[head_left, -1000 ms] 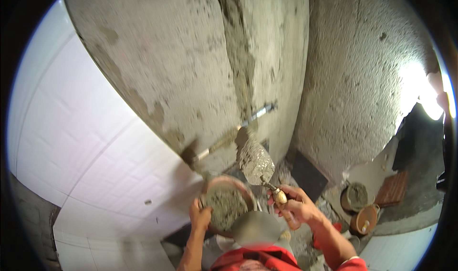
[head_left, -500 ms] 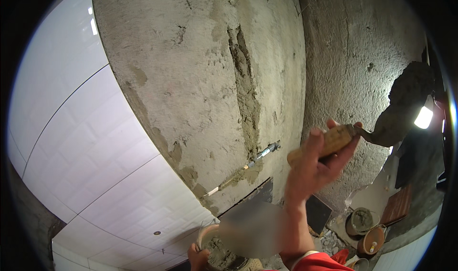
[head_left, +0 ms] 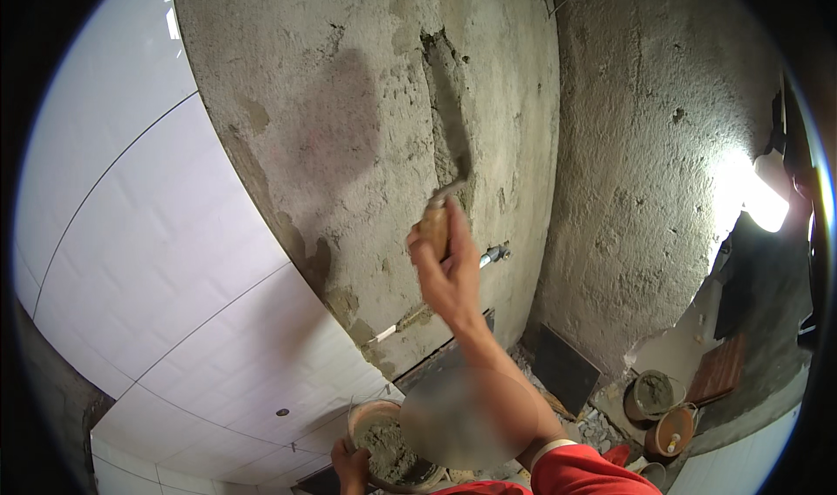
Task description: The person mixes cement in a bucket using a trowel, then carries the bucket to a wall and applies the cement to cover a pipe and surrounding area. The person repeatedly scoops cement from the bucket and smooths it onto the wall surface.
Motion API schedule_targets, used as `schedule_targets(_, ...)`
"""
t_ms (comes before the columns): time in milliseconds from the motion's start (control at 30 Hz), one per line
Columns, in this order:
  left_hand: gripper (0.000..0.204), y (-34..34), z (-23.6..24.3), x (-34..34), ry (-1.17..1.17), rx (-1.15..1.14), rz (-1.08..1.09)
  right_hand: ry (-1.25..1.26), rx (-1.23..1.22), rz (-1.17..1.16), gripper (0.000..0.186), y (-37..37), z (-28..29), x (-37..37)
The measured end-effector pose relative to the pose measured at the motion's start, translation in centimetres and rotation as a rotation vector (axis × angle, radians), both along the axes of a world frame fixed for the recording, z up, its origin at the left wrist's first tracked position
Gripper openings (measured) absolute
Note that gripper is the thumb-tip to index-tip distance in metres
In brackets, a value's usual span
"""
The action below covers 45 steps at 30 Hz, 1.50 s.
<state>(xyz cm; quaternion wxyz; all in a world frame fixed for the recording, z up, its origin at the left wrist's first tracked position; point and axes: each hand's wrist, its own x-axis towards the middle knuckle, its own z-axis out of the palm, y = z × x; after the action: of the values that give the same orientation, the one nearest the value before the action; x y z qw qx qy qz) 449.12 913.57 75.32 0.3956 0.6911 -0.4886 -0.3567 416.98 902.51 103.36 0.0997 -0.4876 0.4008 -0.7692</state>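
My right hand (head_left: 451, 281) is wrapped round the wooden handle of a trowel (head_left: 434, 223). The blade points upward, edge-on and a little blurred, at the long vertical groove in the rough grey wall (head_left: 349, 172). Mortar fills part of that groove; whether the blade presses on it I cannot tell. Low down, my left hand (head_left: 351, 465) grips the rim of a bucket (head_left: 358, 415) of wet grey mortar (head_left: 388, 447). A blurred round patch hides part of my right forearm and the bucket's right side.
A pipe fitting (head_left: 494, 255) juts from the wall below the groove. White tiles (head_left: 209, 260) cover the left side. At the lower right are a dark panel (head_left: 565, 369), rubble, a mortar bucket (head_left: 629, 401) and an orange-brown bucket (head_left: 670, 430). A lit lamp (head_left: 767, 200) hangs at right.
My right hand has swung left from the right-hand wall to the groove, carrying the trowel. The large mortar load seen on the blade no longer shows there. My left hand stays at the bucket.
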Motion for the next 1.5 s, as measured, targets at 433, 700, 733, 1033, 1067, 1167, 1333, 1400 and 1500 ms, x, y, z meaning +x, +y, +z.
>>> schedule_targets(433,0.031,0.6,-1.5,-0.5,0.185,0.133,-0.118,-0.916,-0.189,0.701,0.032,-4.5,5.7,-3.7)
schedule_targets(700,0.033,0.0,-3.2,-0.4,0.183,0.058,-0.017,-1.010,-0.266,0.769,0.033,-4.1,7.4,-2.4)
schedule_targets(733,0.033,-0.1,-3.4,-0.2,0.163,0.054,-0.030,-1.010,-0.258,0.774,0.033,-4.0,7.8,-2.2)
schedule_targets(1033,0.027,0.5,-1.7,-0.6,0.247,0.104,0.038,-0.887,-0.200,0.828,0.034,-2.0,11.4,-0.2)
schedule_targets(1067,0.027,0.5,-1.6,-0.7,0.247,0.111,0.036,-0.874,-0.184,0.833,0.034,-1.9,11.6,0.0)
schedule_targets(1167,0.026,0.4,-1.9,-0.7,0.210,0.118,0.024,-0.839,-0.147,0.864,0.034,-1.3,11.7,0.3)
schedule_targets(1333,0.024,0.0,-3.9,-0.5,0.228,0.041,-0.037,-0.813,-0.184,1.115,0.037,1.2,10.8,-1.0)
schedule_targets(1400,0.024,0.0,-4.3,-0.6,0.161,-0.011,-0.070,-0.762,-0.345,1.169,0.040,3.3,10.5,-1.9)
schedule_targets(1500,0.025,0.0,-4.4,-0.8,0.160,-0.013,-0.073,-0.552,-0.518,0.834,0.047,6.4,10.8,-3.1)
